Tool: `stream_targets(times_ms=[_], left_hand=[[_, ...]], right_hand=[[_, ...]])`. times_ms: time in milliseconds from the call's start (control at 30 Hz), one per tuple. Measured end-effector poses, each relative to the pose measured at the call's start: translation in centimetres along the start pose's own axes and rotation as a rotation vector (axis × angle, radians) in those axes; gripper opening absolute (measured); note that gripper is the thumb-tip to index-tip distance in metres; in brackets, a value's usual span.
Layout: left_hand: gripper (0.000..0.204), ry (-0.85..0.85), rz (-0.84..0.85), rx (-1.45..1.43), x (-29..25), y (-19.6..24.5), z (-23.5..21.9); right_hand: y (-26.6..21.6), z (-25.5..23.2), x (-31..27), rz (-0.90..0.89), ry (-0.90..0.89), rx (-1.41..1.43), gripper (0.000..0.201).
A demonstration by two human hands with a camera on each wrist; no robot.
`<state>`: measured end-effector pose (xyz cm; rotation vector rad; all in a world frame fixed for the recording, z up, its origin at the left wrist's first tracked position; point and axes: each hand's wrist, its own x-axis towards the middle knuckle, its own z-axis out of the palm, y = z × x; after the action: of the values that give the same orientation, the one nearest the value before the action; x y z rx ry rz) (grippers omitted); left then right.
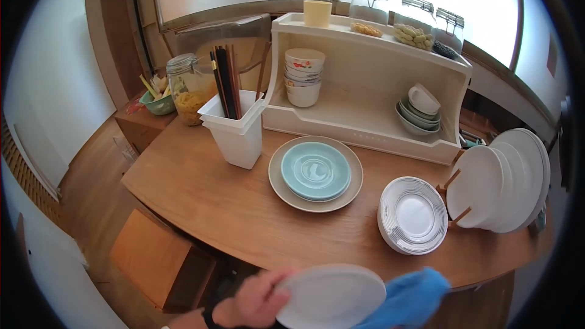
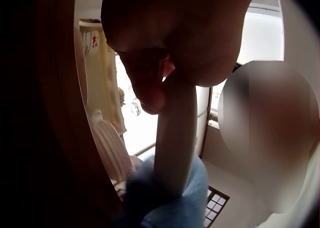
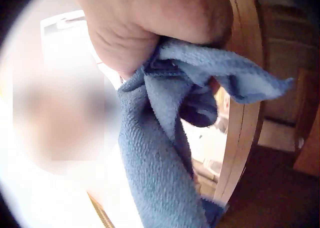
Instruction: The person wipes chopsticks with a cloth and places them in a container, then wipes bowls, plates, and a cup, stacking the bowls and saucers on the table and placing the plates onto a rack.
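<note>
Low at the front edge of the table, my left hand grips a white plate by its left edge. In the left wrist view the plate shows edge-on between thumb and fingers. A blue cloth wraps the plate's right side. My right hand clutches that cloth, which hangs in folds from it in the right wrist view; in the head view the cloth covers this hand. Beyond the plate, light blue plates lie on a larger beige plate.
Stacked patterned bowls stand at right, beside white plates upright in a wooden rack. A white shelf holds bowls and cups, with jars on top. Chopsticks fill a white holder. A wooden stool stands front left.
</note>
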<state>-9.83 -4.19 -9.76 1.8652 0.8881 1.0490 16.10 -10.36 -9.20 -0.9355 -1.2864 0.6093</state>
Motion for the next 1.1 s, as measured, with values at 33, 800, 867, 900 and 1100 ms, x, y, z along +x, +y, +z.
stream_targets(times_ms=[33, 800, 867, 900, 1100], left_hand=[[0.046, -0.157, 0.043, 0.030, -0.5, 0.7, 0.1], [0.061, 0.194, -0.122, -1.060, -1.4, 2.0, 3.2], [0.056, -0.006, -0.107, -0.963, 0.1, 2.4, 1.2], [0.052, -0.203, -0.092, -0.865, 0.4, 2.5, 0.7], [0.040, -0.033, -0.116, -0.986, -0.6, 2.8, 2.4]], right_hand=[[0.0, 1.1, 0.3, 0.052, -0.056, 0.073, 0.082], [-0.1, 3.1, 0.2, 0.371, -0.127, 0.147, 0.044], [-1.7, 1.6, 4.5, 0.039, -0.461, 0.032, 0.055], [-1.7, 1.1, 4.2, 0.301, -0.535, 0.275, 0.063], [-0.5, 2.4, 0.4, 0.340, -0.206, 0.130, 0.073]])
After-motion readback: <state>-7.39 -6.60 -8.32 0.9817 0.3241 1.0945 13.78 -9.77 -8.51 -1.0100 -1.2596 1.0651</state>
